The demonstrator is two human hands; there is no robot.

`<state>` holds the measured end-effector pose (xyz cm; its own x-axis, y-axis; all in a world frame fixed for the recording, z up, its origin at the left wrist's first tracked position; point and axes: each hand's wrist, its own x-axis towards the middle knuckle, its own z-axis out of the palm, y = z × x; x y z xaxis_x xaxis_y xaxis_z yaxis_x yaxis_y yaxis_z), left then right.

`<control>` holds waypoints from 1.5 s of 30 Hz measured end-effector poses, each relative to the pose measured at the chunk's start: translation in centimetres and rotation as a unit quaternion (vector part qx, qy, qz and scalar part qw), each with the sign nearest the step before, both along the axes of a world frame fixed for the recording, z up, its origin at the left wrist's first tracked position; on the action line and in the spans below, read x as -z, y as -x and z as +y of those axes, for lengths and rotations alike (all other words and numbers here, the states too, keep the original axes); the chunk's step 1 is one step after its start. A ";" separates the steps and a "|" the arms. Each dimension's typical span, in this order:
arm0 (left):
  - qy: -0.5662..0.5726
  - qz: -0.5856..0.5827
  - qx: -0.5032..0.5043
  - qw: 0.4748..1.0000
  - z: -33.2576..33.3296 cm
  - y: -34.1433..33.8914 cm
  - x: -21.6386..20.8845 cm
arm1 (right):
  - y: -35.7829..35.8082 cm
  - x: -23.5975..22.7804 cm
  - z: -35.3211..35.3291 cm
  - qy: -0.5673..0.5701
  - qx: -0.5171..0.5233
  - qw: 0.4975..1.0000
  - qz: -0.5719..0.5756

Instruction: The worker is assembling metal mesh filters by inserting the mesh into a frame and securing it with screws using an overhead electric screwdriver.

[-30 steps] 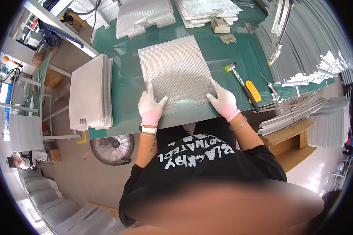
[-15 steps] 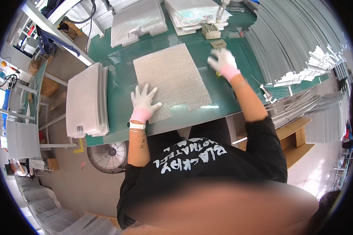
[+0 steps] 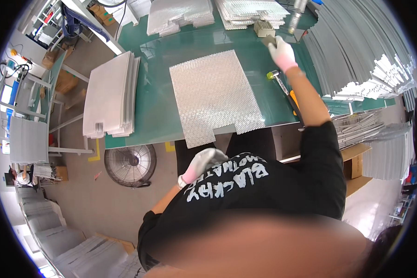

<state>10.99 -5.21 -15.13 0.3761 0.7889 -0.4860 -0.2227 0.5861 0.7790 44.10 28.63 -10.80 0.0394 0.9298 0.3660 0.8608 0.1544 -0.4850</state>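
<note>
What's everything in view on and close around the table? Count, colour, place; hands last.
Table: one, green, centre
Mesh sheet: one, silvery, mid-table, near edge
Sheet stacks: three, whitish, table's left and far sides
Small box: one, beige, far right
Flat piece: one, tan, by small box
Mallet: one, green-headed, right of mesh sheet
Strips: too many to count, grey, right
Fan: one, grey, floor left
Cardboard box: one, brown, lower right
Left hand: one, white-and-pink glove, off near edge
Right hand: one, white-and-pink glove, at flat piece
</note>
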 end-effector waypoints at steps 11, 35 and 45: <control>-0.069 -0.117 -0.228 0.964 1.3 -2.4 9.3 | 11.9 9.9 -32.2 0.381 -0.133 0.634 0.660; 0.000 0.019 -0.145 0.989 -0.3 -3.1 8.5 | 13.7 10.4 -32.5 0.256 -0.043 0.749 0.609; 0.009 -0.043 -0.171 0.984 -0.7 -3.2 8.2 | 12.5 13.2 -32.1 0.259 -0.016 0.744 0.616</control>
